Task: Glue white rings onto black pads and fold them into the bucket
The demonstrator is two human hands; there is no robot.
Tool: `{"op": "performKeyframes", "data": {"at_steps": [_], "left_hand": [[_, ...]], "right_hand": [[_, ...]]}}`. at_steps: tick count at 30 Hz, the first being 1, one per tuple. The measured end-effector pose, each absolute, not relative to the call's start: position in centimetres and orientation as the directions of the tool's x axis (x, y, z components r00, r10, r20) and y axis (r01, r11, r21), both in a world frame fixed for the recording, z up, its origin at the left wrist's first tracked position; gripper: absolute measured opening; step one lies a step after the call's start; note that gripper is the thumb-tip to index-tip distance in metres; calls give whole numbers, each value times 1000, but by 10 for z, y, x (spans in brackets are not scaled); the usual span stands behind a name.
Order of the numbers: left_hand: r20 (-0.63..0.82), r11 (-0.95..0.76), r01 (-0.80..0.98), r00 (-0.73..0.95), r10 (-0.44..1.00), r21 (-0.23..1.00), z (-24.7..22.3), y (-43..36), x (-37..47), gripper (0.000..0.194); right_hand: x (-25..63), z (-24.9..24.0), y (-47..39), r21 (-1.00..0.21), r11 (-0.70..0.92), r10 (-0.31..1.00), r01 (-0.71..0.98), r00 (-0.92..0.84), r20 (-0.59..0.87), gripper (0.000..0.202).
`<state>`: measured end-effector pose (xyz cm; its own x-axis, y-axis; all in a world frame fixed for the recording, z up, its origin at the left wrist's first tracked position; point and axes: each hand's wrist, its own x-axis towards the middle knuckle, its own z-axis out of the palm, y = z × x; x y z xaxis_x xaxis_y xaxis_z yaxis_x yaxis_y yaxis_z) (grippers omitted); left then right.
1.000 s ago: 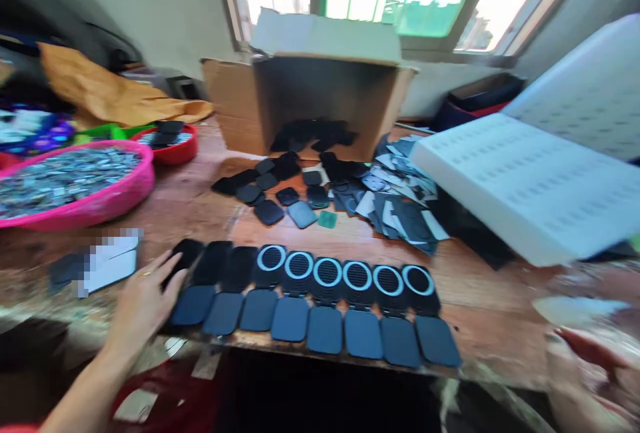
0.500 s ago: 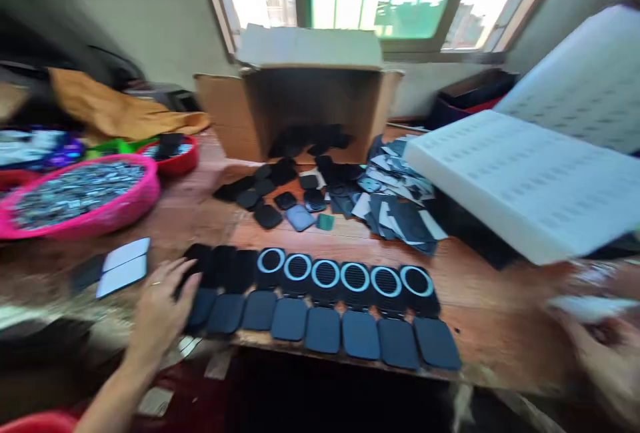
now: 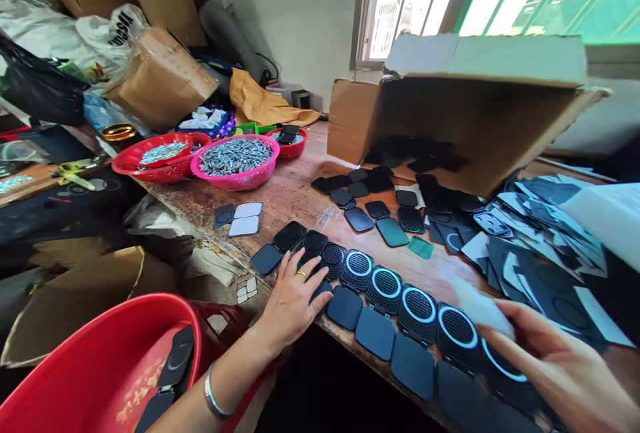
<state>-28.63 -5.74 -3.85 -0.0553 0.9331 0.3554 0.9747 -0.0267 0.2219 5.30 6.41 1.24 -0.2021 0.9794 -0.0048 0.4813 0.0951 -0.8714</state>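
Observation:
A row of hinged black square cases (image 3: 376, 331) lies unfolded along the table's front edge. Pale blue rings (image 3: 359, 262) show on the grooved upper halves at the middle and right; those at the left end bear no pale ring. My left hand (image 3: 293, 299) rests with fingers spread over the left part of the row, touching the cases and hiding some of them. At the right end, my right hand (image 3: 555, 359) pinches a white piece (image 3: 480, 309) between thumb and fingers above the ringed cases. Motion blurs it, so I cannot tell its material.
A cardboard box (image 3: 470, 106) lies open behind loose black squares (image 3: 359, 219). Dark and white sheets (image 3: 540, 273) are heaped at right. A pink basin (image 3: 239, 183) of small metal parts stands at back left. A red tub (image 3: 165, 309) sits low at left.
The view has swung left. My right hand, with the white piece, has come in from the far right to above the row. My left hand has shifted right along the cases.

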Motion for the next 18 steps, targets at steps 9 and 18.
{"op": "performKeyframes", "data": {"at_steps": [9,18], "left_hand": [[288,52,960,-134,948,276,-38,-55,-291,41],[308,13,945,-120,944,328,-43,-54,-311,42]], "right_hand": [[-69,25,88,-953,-29,864,302,-471,-176,43],[-115,12,109,-980,-190,887,-65,-439,-143,39]]}}
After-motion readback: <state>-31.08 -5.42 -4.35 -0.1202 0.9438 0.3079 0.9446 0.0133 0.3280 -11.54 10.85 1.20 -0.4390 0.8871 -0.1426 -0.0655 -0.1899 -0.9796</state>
